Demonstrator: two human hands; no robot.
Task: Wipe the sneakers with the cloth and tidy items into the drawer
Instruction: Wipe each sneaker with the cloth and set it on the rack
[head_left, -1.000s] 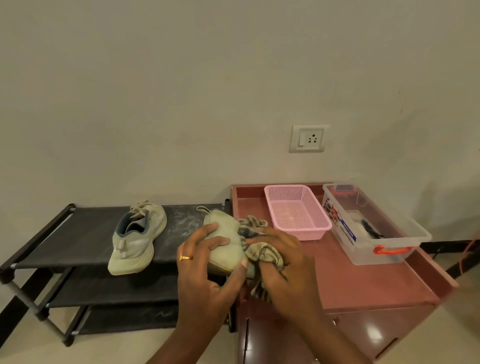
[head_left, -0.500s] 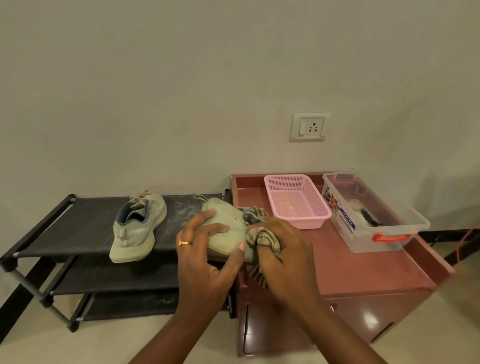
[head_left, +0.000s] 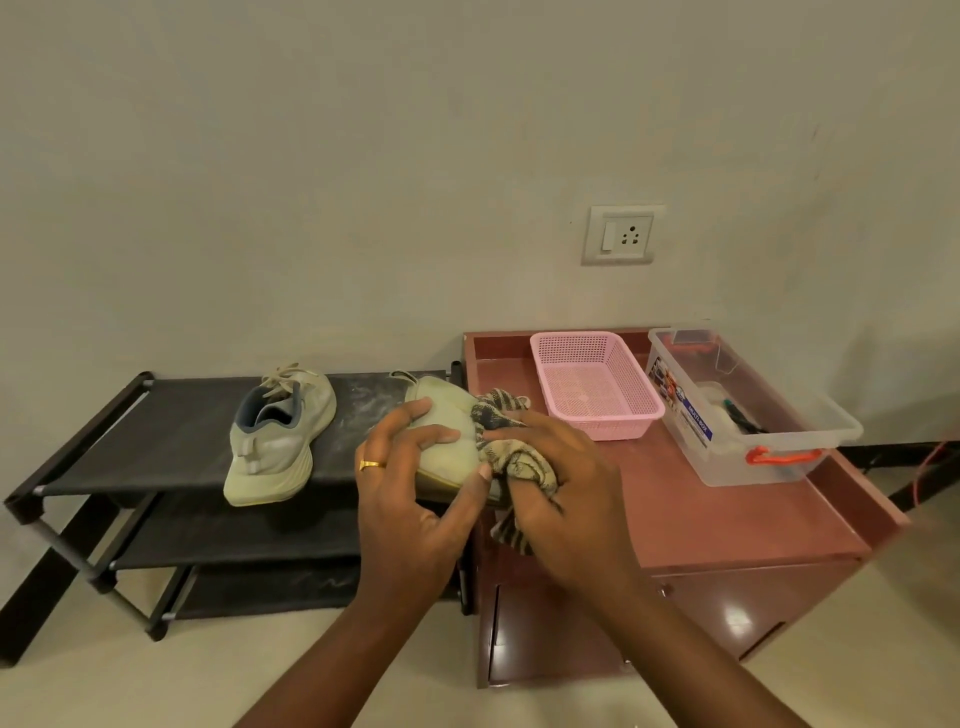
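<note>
The sneaker is held at the right end of the shoe rack's top shelf, just beside the left edge of the cabinet top; the left hand grips it with fingers curled over the upper and the thumb against the sole. The right hand is closed around the bunched striped cloth and presses it against the sneaker's side. A second sneaker rests near the middle of the top shelf, and a pink basket and a clear box stand along the cabinet top's rear edge.
</note>
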